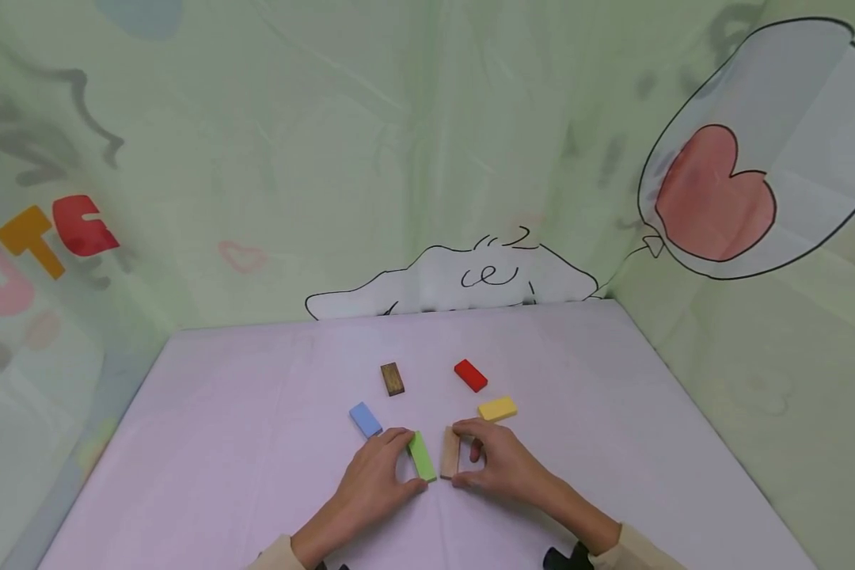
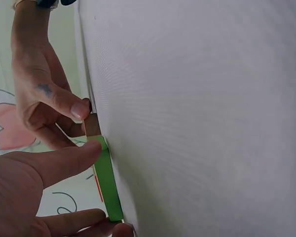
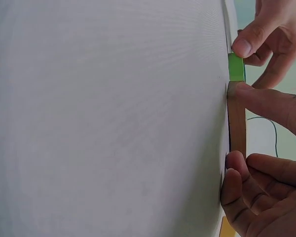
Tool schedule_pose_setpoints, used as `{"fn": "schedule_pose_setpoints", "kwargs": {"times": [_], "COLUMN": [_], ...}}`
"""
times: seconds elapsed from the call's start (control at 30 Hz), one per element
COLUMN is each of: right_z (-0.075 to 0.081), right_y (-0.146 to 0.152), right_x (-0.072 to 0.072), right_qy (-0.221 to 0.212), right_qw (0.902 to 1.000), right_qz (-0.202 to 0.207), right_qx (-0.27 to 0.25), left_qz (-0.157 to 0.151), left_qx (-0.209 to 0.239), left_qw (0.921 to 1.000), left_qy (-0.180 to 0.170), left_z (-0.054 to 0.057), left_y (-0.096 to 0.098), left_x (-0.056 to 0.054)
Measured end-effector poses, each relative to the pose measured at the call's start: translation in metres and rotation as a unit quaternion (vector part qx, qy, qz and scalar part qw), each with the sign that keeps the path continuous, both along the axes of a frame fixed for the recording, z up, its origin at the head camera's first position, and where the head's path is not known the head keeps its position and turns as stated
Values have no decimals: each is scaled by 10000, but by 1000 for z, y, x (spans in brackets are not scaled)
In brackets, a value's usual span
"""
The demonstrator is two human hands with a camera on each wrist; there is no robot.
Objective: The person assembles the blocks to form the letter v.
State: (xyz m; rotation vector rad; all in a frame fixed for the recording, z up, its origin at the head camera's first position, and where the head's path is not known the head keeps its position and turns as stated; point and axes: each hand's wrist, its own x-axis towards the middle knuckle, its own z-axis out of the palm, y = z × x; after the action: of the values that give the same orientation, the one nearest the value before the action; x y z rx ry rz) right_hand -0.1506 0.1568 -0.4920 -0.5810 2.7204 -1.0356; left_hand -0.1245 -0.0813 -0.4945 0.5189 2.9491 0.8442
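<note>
A green wooden block (image 1: pixel 422 457) lies flat on the table, its two ends pinched between the thumb and fingers of my left hand (image 1: pixel 375 473). Just right of it, a narrow gap apart, is a natural wood block (image 1: pixel 450 453). My right hand (image 1: pixel 507 465) holds that one by its ends, thumb at the near end and fingertips at the far end. In the left wrist view the green block (image 2: pixel 107 180) shows its long side between thumb and fingers. The right wrist view shows the wood block (image 3: pixel 237 118) gripped likewise.
Beyond my hands, a blue block (image 1: pixel 366 419) and a dark brown block (image 1: pixel 393 379) lie at the left. A red block (image 1: pixel 471 375) and a yellow block (image 1: pixel 497 409) lie at the right. The pale table (image 1: pixel 271 412) meets printed fabric walls at its back and sides.
</note>
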Motion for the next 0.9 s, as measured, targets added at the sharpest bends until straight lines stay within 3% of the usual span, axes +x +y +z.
{"fn": "schedule_pose_setpoints", "kwargs": {"times": [0.9], "right_z": [2], "right_y": [0], "right_x": [1], "right_qy": [113], "right_qw": [9995], "right_qz": [122], "right_qx": [254], "left_qz": [-240], "left_qx": [-215], "left_qw": [9995], "left_qy": [-27], "left_z": [-2], "left_y": [0], "left_x": [-2]}}
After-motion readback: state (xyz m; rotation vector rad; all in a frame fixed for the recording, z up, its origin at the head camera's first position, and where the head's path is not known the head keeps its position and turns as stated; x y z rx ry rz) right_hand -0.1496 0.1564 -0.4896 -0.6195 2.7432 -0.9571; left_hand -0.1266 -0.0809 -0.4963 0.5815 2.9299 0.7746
